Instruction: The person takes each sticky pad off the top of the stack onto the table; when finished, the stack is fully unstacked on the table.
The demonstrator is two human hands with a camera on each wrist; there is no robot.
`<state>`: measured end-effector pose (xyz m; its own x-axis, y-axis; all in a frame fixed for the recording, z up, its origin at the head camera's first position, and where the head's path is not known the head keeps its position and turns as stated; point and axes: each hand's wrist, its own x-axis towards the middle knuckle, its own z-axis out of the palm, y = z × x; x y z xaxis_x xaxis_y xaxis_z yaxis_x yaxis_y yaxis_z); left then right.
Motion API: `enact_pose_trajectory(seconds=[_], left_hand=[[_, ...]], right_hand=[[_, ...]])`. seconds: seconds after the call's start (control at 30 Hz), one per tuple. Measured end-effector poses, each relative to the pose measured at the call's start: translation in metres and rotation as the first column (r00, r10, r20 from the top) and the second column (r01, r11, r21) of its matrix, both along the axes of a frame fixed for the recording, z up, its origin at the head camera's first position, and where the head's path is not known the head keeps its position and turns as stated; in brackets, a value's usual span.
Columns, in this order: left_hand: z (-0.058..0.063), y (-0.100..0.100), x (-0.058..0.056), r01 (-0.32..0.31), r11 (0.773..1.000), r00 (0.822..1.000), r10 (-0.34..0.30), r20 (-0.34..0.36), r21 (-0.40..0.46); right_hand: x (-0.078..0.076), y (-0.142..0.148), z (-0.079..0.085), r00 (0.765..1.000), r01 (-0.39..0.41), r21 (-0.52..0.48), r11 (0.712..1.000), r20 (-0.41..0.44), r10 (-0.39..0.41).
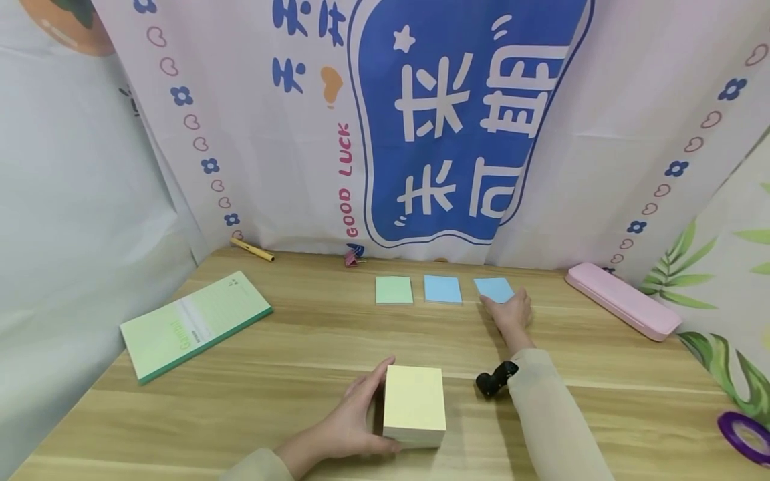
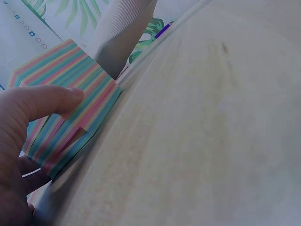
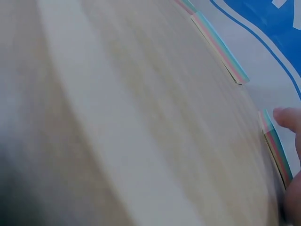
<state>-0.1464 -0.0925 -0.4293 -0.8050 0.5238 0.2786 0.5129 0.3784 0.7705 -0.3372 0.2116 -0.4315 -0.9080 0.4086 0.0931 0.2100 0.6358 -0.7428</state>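
Beside my body, my left hand (image 1: 355,421) grips a thick stack of sticky notes (image 1: 414,401) from its left, thumb on the near face and fingers toward the far side. The top is pale yellow; striped pink, yellow, blue and green edges show in the left wrist view, with the thumb (image 2: 51,100) against them. Farther back, my right hand (image 1: 511,312) holds a thin blue sticky note pad (image 1: 494,288) at its near edges; this pad lies slightly turned. Its layered edge (image 3: 277,153) shows by the thumb in the right wrist view; the other fingers are hidden.
To its left lie another blue pad (image 1: 442,288) and a green pad (image 1: 394,290). A green notebook (image 1: 195,324) lies left, a yellow pen (image 1: 252,249) and binder clips (image 1: 352,257) at the back. A pink case (image 1: 622,300) and purple tape roll (image 1: 742,437) are right.
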Motion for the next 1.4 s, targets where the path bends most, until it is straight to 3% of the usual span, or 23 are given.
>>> enact_pose_trajectory(seconds=[0.23, 0.33, 0.53, 0.73, 0.87, 0.97, 1.17, 1.33, 1.4], left_hand=[[0.000, 0.001, 0.000, 0.007, 1.000, 1.000, -0.007, -0.007, -0.003], [0.000, 0.001, 0.000, 0.006, 1.000, 1.000, -0.006, -0.004, 0.004], [0.000, 0.001, 0.001, -0.008, 1.000, 1.000, 0.008, 0.003, 0.003], [0.000, 0.001, 0.001, -0.010, 1.000, 1.000, 0.010, 0.007, 0.003], [0.001, 0.001, 0.000, -0.008, 1.000, 1.000, 0.008, 0.010, 0.000], [0.001, 0.001, 0.000, -0.014, 1.000, 1.000, 0.014, 0.023, 0.002], [0.001, 0.000, -0.001, -0.017, 1.000, 1.000, 0.017, -0.002, 0.000], [0.001, 0.000, 0.000, -0.024, 1.000, 1.000, 0.024, -0.006, -0.001], [0.001, 0.000, 0.001, -0.032, 0.999, 0.999, 0.032, 0.005, -0.004]], right_hand=[[0.009, 0.006, 0.009, 0.998, 0.017, -0.171, 0.985, -0.058, -0.027], [0.013, 0.007, 0.014, 0.995, -0.009, -0.274, 0.962, -0.098, -0.019], [0.026, 0.001, 0.031, 0.981, -0.092, -0.373, 0.923, -0.195, 0.018], [0.053, -0.014, 0.059, 0.942, -0.230, -0.411, 0.882, -0.323, 0.095], [0.081, -0.026, 0.079, 0.900, -0.361, -0.373, 0.855, -0.380, 0.215], [0.105, -0.035, 0.086, 0.834, -0.508, -0.340, 0.791, -0.424, 0.354], [0.144, -0.052, 0.079, 0.616, -0.776, -0.253, 0.578, -0.502, 0.607], [0.160, -0.060, 0.066, 0.439, -0.896, -0.151, 0.418, -0.448, 0.779], [0.163, -0.062, 0.061, 0.387, -0.921, -0.123, 0.370, -0.401, 0.830]])
